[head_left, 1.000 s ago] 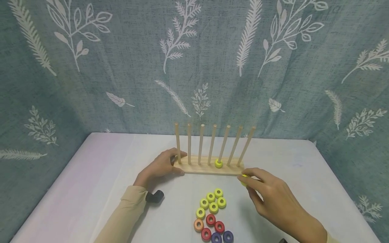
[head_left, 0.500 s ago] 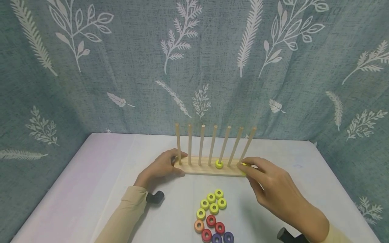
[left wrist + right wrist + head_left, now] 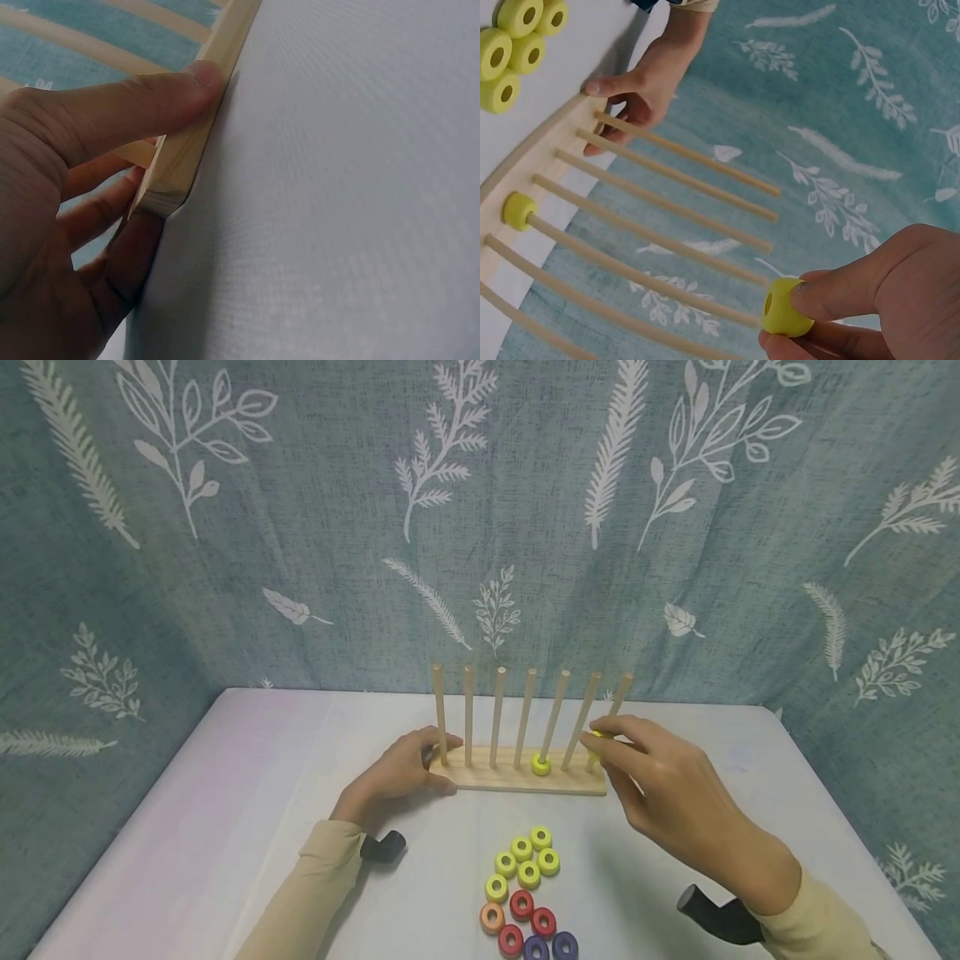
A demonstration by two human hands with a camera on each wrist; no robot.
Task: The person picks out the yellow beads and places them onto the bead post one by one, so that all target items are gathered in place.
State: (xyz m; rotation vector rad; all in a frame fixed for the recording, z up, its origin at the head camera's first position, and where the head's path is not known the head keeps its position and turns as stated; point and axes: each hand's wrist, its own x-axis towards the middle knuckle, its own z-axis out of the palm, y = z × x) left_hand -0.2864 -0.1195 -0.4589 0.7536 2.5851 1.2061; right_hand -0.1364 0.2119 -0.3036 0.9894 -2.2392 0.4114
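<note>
A wooden rack (image 3: 480,775) with several upright pegs stands at the middle of the table. My left hand (image 3: 397,770) grips the left end of its base, thumb (image 3: 176,97) on the near edge and fingers behind. My right hand (image 3: 671,789) pinches a yellow ring (image 3: 791,309) between thumb and fingers. That ring is near the peg tops in the right wrist view; in the head view my fingers partly hide it and overlap the rightmost peg (image 3: 622,693). Another yellow ring (image 3: 541,770) sits at the foot of the third peg from the right.
Several yellow rings (image 3: 497,897) lie in front of the rack. Nearer are an orange ring (image 3: 492,928), red rings (image 3: 511,952) and dark purple rings (image 3: 565,956). A leaf-patterned curtain (image 3: 337,527) hangs behind the white table (image 3: 285,752).
My right hand has carried the pinched yellow ring up and slightly away from me, from the rack's front right corner to beside the right pegs. My left hand keeps its grip on the base.
</note>
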